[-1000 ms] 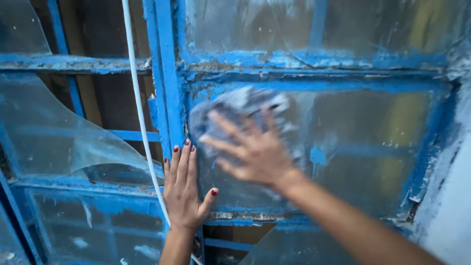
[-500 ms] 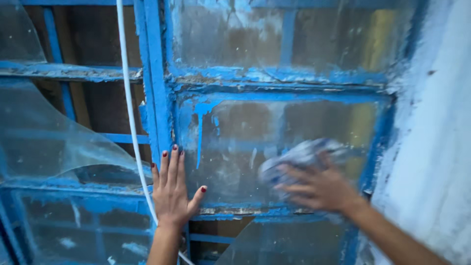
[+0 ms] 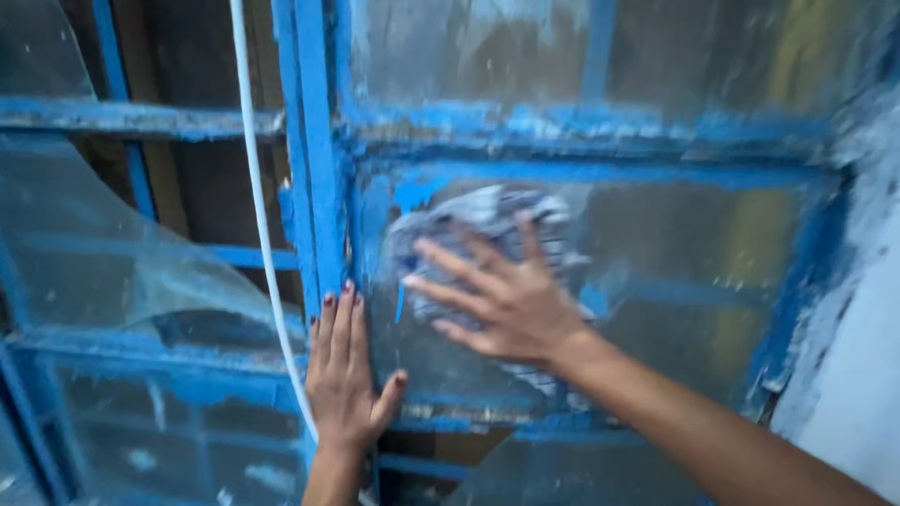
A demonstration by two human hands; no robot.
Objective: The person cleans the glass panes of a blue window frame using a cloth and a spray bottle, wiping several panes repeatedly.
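Mid-wipe, the right hand [image 3: 511, 300] presses a cloth [image 3: 487, 225] flat-fingered on the central pane [image 3: 694, 272]; the left hand [image 3: 345, 375], open and empty, braces the blue frame [image 3: 314, 141], and unwiped glass to the right likely needs the next stroke.

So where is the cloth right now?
In the head view, the cloth is pressed against the upper-left of the pane under the right hand, right of the blue frame post.

Right hand [image 3: 511, 300] with the cloth [image 3: 483, 230] has moved from the lower right part of the pane [image 3: 675, 281], where it was half a second ago, to the upper left part, close to where it was a second ago. The fingers are spread flat over the cloth. The blue paint run at the pane's upper left, exposed half a second ago, is now mostly covered.
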